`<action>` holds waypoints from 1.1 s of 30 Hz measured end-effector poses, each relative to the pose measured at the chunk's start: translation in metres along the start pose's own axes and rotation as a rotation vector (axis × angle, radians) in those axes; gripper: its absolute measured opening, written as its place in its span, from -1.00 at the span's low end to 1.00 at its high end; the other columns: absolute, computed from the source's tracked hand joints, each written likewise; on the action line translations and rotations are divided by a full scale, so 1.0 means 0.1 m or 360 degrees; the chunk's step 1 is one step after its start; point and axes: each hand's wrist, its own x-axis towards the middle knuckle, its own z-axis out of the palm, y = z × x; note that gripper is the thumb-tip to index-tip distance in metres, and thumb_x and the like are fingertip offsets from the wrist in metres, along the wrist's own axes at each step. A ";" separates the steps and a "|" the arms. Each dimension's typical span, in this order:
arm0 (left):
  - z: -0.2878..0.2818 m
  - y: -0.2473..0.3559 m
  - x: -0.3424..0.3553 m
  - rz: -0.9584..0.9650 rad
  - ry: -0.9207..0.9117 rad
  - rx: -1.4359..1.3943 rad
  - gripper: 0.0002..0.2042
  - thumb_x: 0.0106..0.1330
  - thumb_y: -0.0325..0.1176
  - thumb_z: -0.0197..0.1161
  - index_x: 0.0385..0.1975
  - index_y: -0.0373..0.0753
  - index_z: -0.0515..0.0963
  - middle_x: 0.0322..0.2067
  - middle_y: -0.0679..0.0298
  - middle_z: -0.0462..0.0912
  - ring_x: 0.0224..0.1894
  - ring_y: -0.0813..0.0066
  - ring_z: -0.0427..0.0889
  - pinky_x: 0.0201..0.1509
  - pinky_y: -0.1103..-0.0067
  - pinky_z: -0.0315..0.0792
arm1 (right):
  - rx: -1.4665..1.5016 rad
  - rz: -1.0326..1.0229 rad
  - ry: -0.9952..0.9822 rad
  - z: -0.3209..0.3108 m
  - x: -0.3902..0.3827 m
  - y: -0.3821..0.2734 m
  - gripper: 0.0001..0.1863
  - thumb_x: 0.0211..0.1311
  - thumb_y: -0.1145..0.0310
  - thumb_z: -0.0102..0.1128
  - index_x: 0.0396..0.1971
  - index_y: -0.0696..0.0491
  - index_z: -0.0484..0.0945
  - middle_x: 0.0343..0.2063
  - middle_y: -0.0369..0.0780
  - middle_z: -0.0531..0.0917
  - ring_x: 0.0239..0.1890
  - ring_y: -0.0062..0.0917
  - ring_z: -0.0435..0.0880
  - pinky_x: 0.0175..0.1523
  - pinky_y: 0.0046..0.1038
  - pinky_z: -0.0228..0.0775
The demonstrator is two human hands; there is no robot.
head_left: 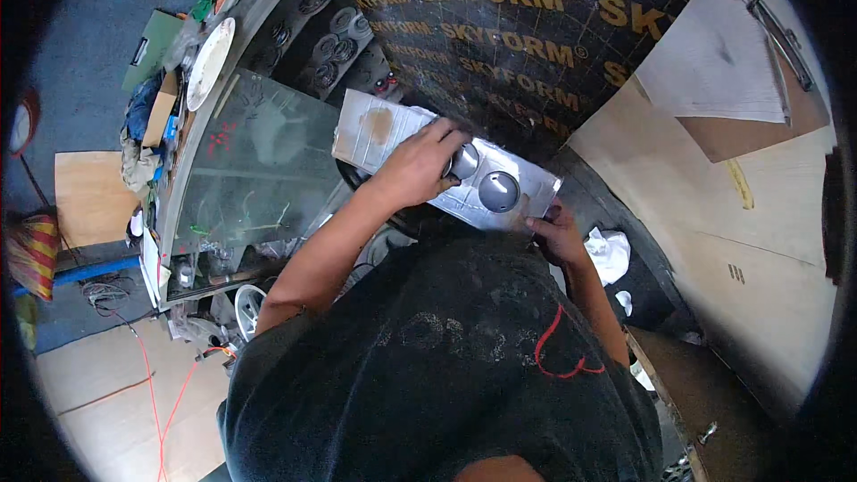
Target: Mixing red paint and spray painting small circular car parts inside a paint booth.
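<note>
Two hands meet on one long, pale metal panel (420, 156), the largest thing in play, which we hold tilted above the dark printed board (536, 27) and in front of our black shirt; a clear scratched sheet (259, 170) leans just beyond the left knuckles. The panel carries two round holes: one (498, 190) lies open just past the fingertips of both hands, the other (464, 161) sits partly under the left fingers. Our left hand (415, 165) lies palm-down across the panel's middle, fingers curled together and pressing at that hole's rim; whether they grip a fitting there we cannot tell. Our right hand (555, 234) pinches the panel's near corner between thumb and bunched fingers, most of them hidden beneath the edge. We judge the chief risk to be slippage: the panel is supported only at one corner and by downward pressure at the middle, so its far end, well beyond the left wrist, could swing down and strike the clear sheet. A second hazard is the cut edge of the hole under the left fingertips, which may nick skin if the panel twists. A crumpled white rag (609, 252) lies just beside the right wrist; smaller still, round gauge faces (344, 45) rest well beyond the left fingers, within reach of a dropped panel.
</note>
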 end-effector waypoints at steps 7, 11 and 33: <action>0.05 -0.12 -0.06 -0.0002 -0.0132 -0.0029 -0.44 -0.07 -0.43 0.46 -0.02 -0.26 0.39 -0.07 0.03 0.47 0.03 -0.03 0.49 0.10 0.26 0.42 | -0.0179 0.0093 0.0037 0.11 0.02 -0.05 -0.48 0.09 0.50 0.31 0.10 0.12 0.43 -0.05 -0.29 0.61 0.03 -0.50 0.53 0.23 -0.40 0.27; -0.03 -0.16 -0.09 0.0050 -0.0133 -0.0151 -0.65 -0.02 -0.43 0.41 -0.20 -0.29 0.50 -0.19 0.06 0.55 -0.02 0.04 0.52 0.06 0.28 0.42 | -0.0068 0.0094 -0.0075 0.15 0.10 -0.06 -0.48 0.11 0.53 0.29 0.12 0.13 0.41 -0.01 -0.27 0.60 0.06 -0.50 0.51 0.24 -0.40 0.26; 0.11 -0.47 -0.23 -0.0094 -0.0687 -0.0121 -0.69 0.04 -0.47 0.23 -0.16 -0.27 0.62 0.17 -0.05 0.37 0.10 -0.11 0.46 0.17 0.20 0.39 | -0.0100 0.0440 -0.0156 0.82 0.78 -0.29 -0.44 0.05 0.60 0.16 0.14 0.15 0.35 -0.02 -0.18 0.57 0.00 -0.37 0.56 0.04 -0.32 0.45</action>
